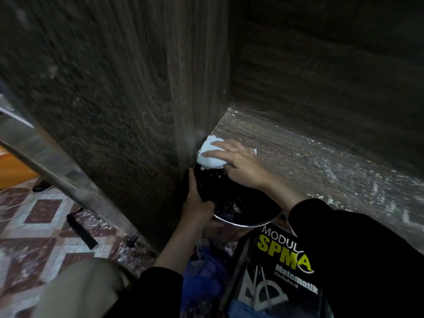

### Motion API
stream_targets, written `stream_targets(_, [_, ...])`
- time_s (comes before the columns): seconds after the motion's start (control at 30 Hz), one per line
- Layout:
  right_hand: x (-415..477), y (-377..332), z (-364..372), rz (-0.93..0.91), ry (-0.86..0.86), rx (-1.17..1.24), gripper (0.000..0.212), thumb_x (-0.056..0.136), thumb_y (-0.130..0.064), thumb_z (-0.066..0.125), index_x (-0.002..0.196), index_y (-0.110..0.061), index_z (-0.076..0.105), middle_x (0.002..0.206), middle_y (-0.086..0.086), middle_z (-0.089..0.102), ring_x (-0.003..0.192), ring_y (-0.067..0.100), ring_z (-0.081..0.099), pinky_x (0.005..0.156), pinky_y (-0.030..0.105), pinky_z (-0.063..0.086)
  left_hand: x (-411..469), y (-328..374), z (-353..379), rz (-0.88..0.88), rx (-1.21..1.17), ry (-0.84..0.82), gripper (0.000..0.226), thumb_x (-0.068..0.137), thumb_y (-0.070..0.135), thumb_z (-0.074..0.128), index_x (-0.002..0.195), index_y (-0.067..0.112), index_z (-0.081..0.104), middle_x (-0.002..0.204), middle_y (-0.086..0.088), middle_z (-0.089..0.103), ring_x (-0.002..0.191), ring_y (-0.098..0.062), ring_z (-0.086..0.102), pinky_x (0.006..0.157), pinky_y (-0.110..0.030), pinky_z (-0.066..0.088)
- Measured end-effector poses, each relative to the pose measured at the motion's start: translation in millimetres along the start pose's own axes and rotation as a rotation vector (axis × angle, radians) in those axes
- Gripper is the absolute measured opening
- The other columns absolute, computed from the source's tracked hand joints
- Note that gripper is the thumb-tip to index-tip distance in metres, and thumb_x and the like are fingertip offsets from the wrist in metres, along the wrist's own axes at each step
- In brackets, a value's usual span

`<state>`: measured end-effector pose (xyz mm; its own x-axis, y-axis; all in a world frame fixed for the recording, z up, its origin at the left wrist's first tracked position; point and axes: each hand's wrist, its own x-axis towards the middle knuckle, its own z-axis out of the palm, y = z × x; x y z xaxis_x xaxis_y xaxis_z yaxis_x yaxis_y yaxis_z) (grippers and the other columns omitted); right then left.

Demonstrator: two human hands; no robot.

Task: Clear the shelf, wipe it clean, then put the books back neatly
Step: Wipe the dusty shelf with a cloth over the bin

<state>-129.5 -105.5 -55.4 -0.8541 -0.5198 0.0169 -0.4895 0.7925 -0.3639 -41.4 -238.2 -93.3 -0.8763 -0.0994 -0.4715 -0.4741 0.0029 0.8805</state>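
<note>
While left hand point(197, 203) grips bowl point(236, 204), right hand point(239, 162) presses cloth point(207, 158) (white).

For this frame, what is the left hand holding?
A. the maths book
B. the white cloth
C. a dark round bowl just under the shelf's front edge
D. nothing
C: the left hand grips the rim of the dark round bowl just below the front edge of the shelf, while the right hand presses the white cloth on the shelf's corner.
</note>
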Motion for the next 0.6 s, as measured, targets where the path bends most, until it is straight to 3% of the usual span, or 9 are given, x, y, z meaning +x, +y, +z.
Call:
stream_targets(0.13, [-29, 4, -8, -0.112, -0.004, -0.034, 0.066, 0.068, -0.004, 0.037, 0.119, -0.036, 0.064, 0.143, -0.009, 0.045, 0.12, 0.021, 0.037, 0.093, 0.038, 0.034, 3, -2, 1, -0.004, 0.014, 0.001, 0.099, 0.054, 0.014, 0.044, 0.105, 0.088, 0.003, 0.139, 0.002, 0.048, 0.104, -0.035, 0.063, 0.083, -0.055, 0.053])
stream_targets(0.23, [-50, 11, -16, -0.066, 0.024, 0.177, 0.063, 0.069, 0.0, 0.038, 0.113, -0.031, 0.068, 0.134, -0.004, 0.054, 0.112, 0.019, 0.043, 0.098, 0.04, 0.036, 0, 3, 2, -0.004, 0.001, -0.006, 0.104, 0.065, 0.007, 0.049, 0.121, 0.08, 0.001, 0.141, 0.001, 0.045, 0.106, -0.037, 0.061, 0.077, -0.055, 0.056])
stream_targets(0.3, [-60, 18, -25, 0.047, 0.154, 0.382, 0.062, 0.071, 0.001, 0.041, 0.112, -0.039, 0.065, 0.13, -0.006, 0.055, 0.122, 0.018, 0.046, 0.107, 0.041, 0.033, -3, 6, 2, -0.024, -0.029, -0.014, 0.105, 0.079, -0.007, 0.046, 0.137, 0.066, -0.002, 0.14, 0.007, 0.041, 0.107, -0.036, 0.06, 0.067, -0.051, 0.058])
stream_targets(0.4, [-79, 39, -33, 0.293, 0.482, 0.497, 0.067, 0.079, 0.007, 0.048, 0.113, -0.049, 0.06, 0.134, -0.006, 0.055, 0.127, 0.021, 0.045, 0.108, 0.047, 0.035, -3, 7, 3, -0.044, -0.054, -0.022, 0.101, 0.086, -0.013, 0.043, 0.142, 0.057, -0.004, 0.139, 0.007, 0.039, 0.109, -0.034, 0.06, 0.056, -0.042, 0.059])
stream_targets(0.5, [-95, 49, -28, 0.521, 0.637, 0.329, 0.056, 0.084, 0.004, 0.049, 0.129, -0.029, 0.058, 0.14, 0.002, 0.05, 0.129, 0.028, 0.042, 0.11, 0.049, 0.031, -4, 9, 4, -0.054, -0.067, -0.016, 0.102, 0.086, -0.014, 0.041, 0.142, 0.057, -0.005, 0.147, 0.001, 0.037, 0.108, -0.035, 0.059, 0.053, -0.04, 0.059])
stream_targets(0.6, [-96, 33, -10, 0.675, 0.467, 0.012, 0.054, 0.094, -0.016, 0.048, 0.145, -0.03, 0.037, 0.155, 0.005, 0.028, 0.139, 0.032, 0.024, 0.114, 0.049, 0.02, -4, 9, 7, -0.06, -0.064, -0.011, 0.102, 0.086, -0.015, 0.041, 0.141, 0.058, -0.005, 0.148, -0.001, 0.036, 0.11, -0.033, 0.058, 0.053, -0.04, 0.059])
